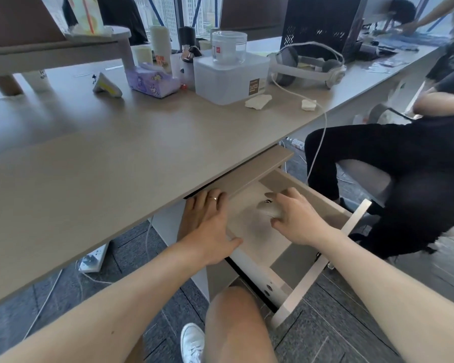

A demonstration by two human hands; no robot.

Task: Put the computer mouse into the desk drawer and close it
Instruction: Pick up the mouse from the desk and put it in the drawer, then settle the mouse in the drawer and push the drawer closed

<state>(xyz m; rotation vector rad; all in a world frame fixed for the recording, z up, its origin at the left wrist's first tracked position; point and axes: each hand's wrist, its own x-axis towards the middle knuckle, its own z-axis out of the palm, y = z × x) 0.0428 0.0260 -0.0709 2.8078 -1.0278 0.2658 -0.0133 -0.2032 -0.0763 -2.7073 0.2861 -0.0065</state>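
Note:
The desk drawer (320,271) stands pulled out under the beige desk, its white front at the lower right. Inside it, a pale beige computer mouse (269,209) rests on or just above the drawer floor. My right hand (296,218) curls over the mouse, with fingers and thumb around it. My left hand (210,229) lies flat with fingers spread on the drawer's left side wall, its thumb hooked over the edge. A ring is on one finger.
The desk top (116,158) holds a white storage box (228,77), a clear jar, a purple tissue pack (152,79), a headset (307,66) with a cable hanging off the edge. A seated person in black (404,174) is close on the right. My knee (233,318) is below the drawer.

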